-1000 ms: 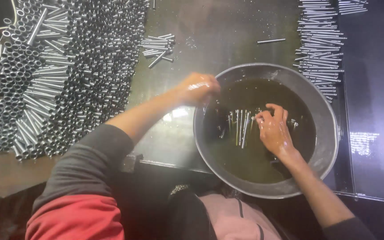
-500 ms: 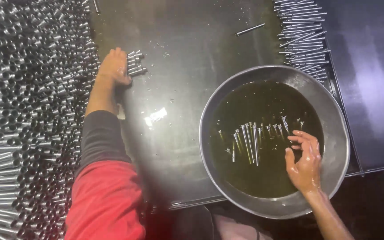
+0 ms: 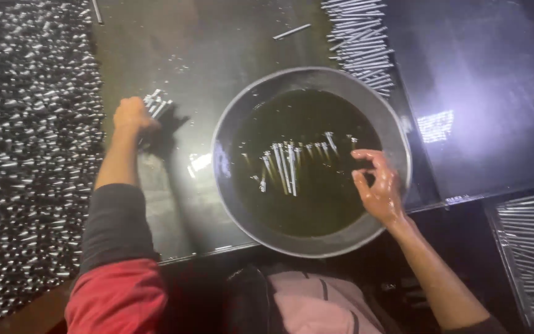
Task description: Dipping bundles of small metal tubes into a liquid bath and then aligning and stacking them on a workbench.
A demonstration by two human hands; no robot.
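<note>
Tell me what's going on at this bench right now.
A person works at a dark table. The left hand rests on a small cluster of metal pins lying on it, closed over some of them. The right hand, wet and open, hovers over a round metal basin of dark liquid where more pins lie submerged. Dense rows of pins cover the surface to the left.

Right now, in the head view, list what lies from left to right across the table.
Big mass of metal rods → left hand on a small bunch of rods → round metal basin of dark liquid with rods in it → right hand over the basin → tray of rods.
</note>
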